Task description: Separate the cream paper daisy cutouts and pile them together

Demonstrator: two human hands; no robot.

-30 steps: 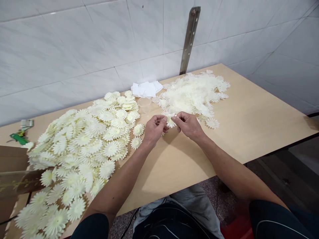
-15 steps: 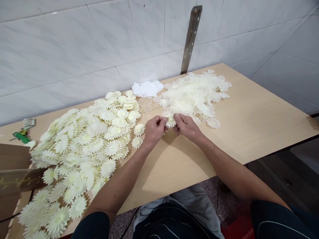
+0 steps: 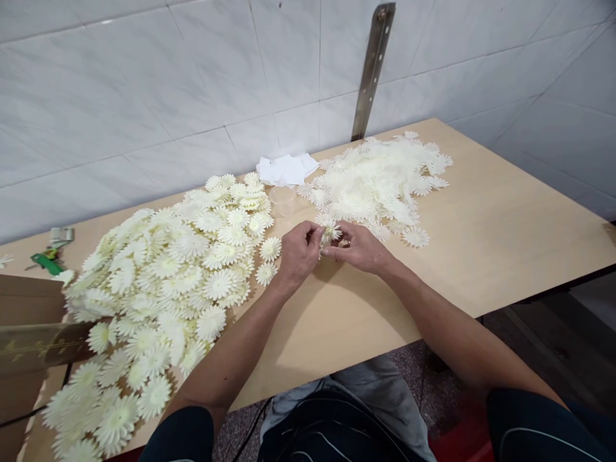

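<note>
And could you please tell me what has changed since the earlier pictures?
The right hand has swung its thumb down and leftward, to below the flower, which now looks tilted. The left hand still pinches it; the left pile and right pile look unchanged.

Dark navy short-sleeved top [image 3: 332, 427] at 6 o'clock, pale curved lines on the front; left sleeve [image 3: 187, 430] at 7; right sleeve [image 3: 524, 417] at 4, thin pale stripe; grey trousers [image 3: 397, 391] around 5; my forearms [image 3: 255, 324] bare
</note>
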